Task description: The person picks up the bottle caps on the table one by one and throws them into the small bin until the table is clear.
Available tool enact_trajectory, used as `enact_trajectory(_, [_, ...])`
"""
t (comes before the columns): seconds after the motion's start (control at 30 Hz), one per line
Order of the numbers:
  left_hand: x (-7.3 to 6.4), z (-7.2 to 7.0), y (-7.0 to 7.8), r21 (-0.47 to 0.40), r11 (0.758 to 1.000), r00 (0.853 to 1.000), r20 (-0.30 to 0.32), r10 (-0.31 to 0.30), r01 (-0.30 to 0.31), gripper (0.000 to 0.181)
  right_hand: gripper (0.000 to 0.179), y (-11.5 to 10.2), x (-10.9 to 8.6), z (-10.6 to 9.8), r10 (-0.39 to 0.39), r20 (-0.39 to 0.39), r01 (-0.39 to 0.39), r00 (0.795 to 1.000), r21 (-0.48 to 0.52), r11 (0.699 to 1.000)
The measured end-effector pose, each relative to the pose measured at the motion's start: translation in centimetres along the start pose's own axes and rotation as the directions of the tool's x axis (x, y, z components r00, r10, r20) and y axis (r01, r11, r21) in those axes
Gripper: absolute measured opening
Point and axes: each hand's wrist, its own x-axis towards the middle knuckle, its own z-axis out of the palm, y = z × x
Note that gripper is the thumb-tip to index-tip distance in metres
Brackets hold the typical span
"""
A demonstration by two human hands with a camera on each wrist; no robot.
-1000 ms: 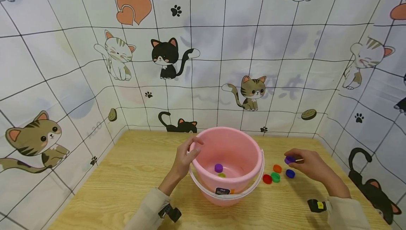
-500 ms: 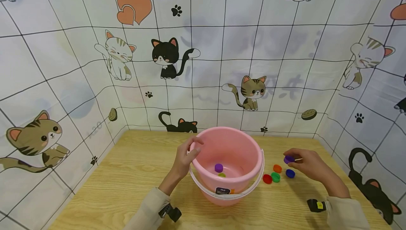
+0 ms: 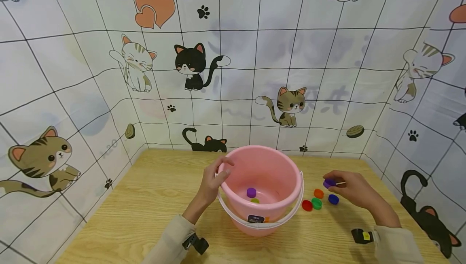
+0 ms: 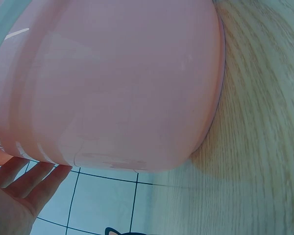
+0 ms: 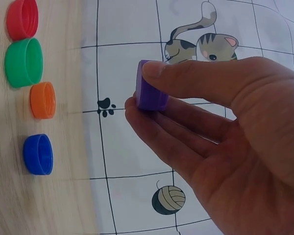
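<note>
A pink bucket with a white handle stands upright on the wooden table. At its left rim my left hand grips the edge; in the left wrist view several fingers lie against the outer wall. Inside the bucket are a purple bottle cap and a yellow-green cap, partly hidden by the front rim. To the right of the bucket, my right hand pinches another purple bottle cap between thumb and fingers, raised off the table.
Between the bucket and my right hand lie a red cap, a green cap, an orange cap and a blue cap. A cat-printed white sheet rises behind the table and along both sides.
My right hand has drifted slightly left toward the bucket with the purple bottle cap. The left hand and the bucket keep their place.
</note>
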Motion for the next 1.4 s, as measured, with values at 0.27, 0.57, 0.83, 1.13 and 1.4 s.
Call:
enact_trajectory(0.27, [0.1,0.0,-0.1,0.01,1.0,1.0,-0.001,0.003,-0.003,0.031,0.028,-0.5,0.0,0.2,-0.007,0.017,0.006,1.0,0.022,1.0])
enact_trajectory(0.57, [0.1,0.0,0.1,0.003,1.0,1.0,0.002,0.003,-0.003,0.029,0.029,-0.9,0.2,0.2,0.006,0.039,-0.007,0.999,0.026,1.0])
enact_trajectory(0.83, [0.0,0.0,0.1,0.001,1.0,1.0,0.001,-0.008,0.008,0.03,0.029,-1.2,0.2,0.4,0.0,0.048,-0.003,0.999,0.048,0.999])
enact_trajectory(1.13, [0.0,0.1,0.2,0.006,1.0,1.0,-0.005,-0.008,0.008,0.028,0.028,-1.4,0.3,0.4,-0.015,0.04,0.013,0.999,0.037,0.999])
enact_trajectory(1.4, [0.0,0.1,0.0,-0.005,1.0,1.0,0.0,-0.011,0.011,0.031,0.029,-1.6,0.3,0.4,-0.024,0.045,0.022,0.999,0.043,0.999])
